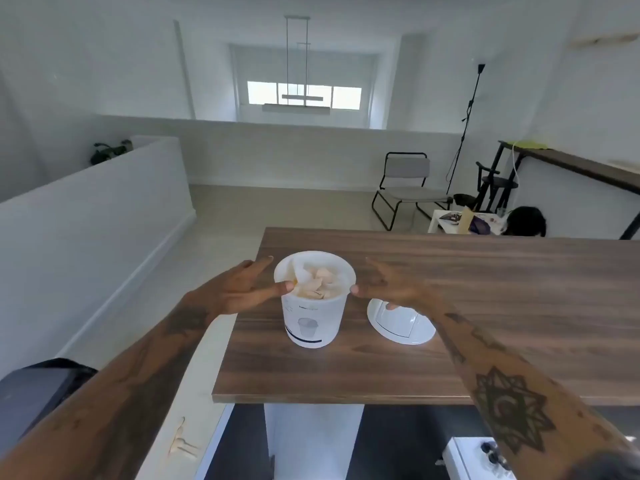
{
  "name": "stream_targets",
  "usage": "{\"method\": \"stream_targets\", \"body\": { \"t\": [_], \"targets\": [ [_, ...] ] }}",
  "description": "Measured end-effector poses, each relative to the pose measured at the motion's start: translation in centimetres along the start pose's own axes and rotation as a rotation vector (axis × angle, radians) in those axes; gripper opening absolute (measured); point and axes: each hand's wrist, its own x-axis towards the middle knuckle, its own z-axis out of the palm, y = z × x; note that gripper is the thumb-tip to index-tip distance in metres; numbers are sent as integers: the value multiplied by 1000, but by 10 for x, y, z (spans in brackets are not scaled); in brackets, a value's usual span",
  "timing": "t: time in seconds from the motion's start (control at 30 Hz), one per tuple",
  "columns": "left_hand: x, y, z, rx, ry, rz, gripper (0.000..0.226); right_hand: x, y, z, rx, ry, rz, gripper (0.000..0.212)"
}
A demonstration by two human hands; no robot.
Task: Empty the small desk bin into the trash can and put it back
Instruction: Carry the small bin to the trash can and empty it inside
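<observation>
A small white desk bin [314,320] stands upright near the left end of the wooden desk [485,289]. It is lidless and holds crumpled pale paper [317,284]. Its white swing lid [401,323] lies flat on the desk just to the right. My left hand [239,289] is at the bin's left rim, thumb touching the edge, fingers spread. At the bin's right rim is my right hand [388,285], thumb tip against the edge, fingers apart. Neither hand is closed around the bin.
A low white wall [86,216] runs along the left. A black-framed chair [405,185] and a low white table [450,221] with clutter stand beyond the desk. A dark object [38,393] sits at lower left, and a white unit [474,459] below the desk's front edge.
</observation>
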Motion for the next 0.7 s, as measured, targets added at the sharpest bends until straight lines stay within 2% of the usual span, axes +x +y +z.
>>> {"method": "stream_targets", "body": {
  "t": [0.13,0.27,0.4,0.53,0.7],
  "targets": [
    [19,-19,18,-82,-23,-18,110,15,18,-4,62,-124,49,119],
    [24,-39,41,-192,-25,24,105,30,35,0,78,-181,55,125],
    [31,-28,50,-311,61,86,108,48,26,8,220,-255,-37,122],
    [36,-10,50,-386,50,156,105,62,16,17,319,-319,-105,120],
    [35,-9,41,-457,62,141,106,67,-1,20,351,-343,-120,124]
  ]
}}
